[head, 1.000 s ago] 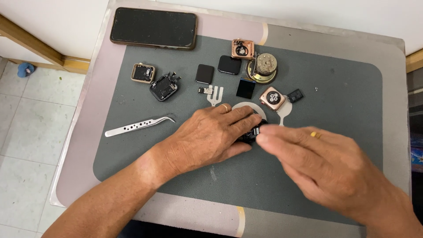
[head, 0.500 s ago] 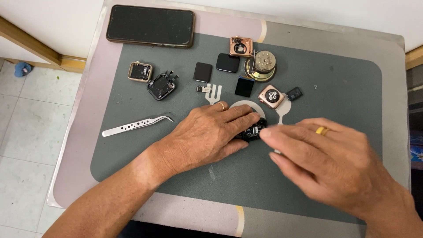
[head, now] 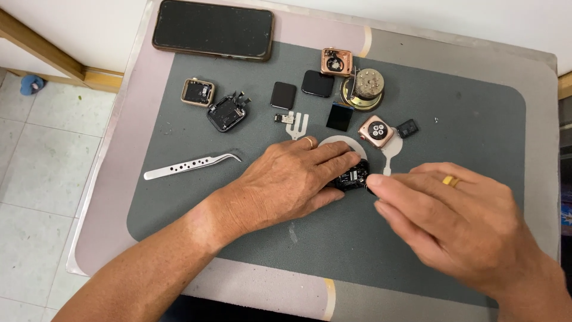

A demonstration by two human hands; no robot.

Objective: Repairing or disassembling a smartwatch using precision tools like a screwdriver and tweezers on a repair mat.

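Near the middle of the bench [head: 476, 95], a small black opened watch body [head: 351, 177] rests on the grey mat [head: 465, 125], pinched by the left hand [head: 286, 182]; the right hand [head: 459, 226] touches it with fingertips drawn together. Silver tweezers [head: 190, 165] lie toward the left edge, a black phone [head: 213, 28] at the far edge.

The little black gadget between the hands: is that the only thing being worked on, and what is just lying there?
In use:
small black electronic part
left hand
right hand

Lying about:
silver metal tweezers
black flat phone
rose-gold square watch case
round brass disc
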